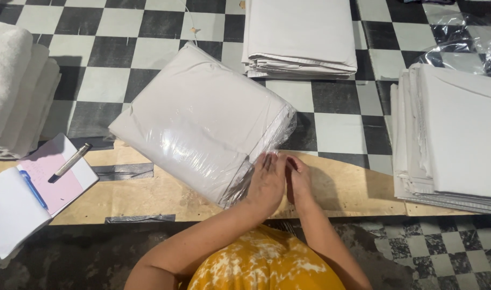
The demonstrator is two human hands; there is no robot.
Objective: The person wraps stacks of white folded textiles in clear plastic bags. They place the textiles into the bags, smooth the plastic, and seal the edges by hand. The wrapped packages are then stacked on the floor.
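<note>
A thick bundle of folded white cloth in a clear plastic bag (202, 118) lies tilted across the checkered floor and a plywood board (165, 193). My left hand (267, 180) rests flat against the bag's open end at its near right corner, fingers together on the plastic. Right beside it, my right hand (299, 180) presses on the same plastic edge, touching the left hand. Neither hand has a clear grip that I can see.
A stack of folded white cloth (302, 37) lies at the back. Another larger stack (455, 134) sits at the right. White towels (14, 91) are at the left. An open notebook (36, 188) with a marker (68, 162) and blue pen (33, 189) lies at the near left.
</note>
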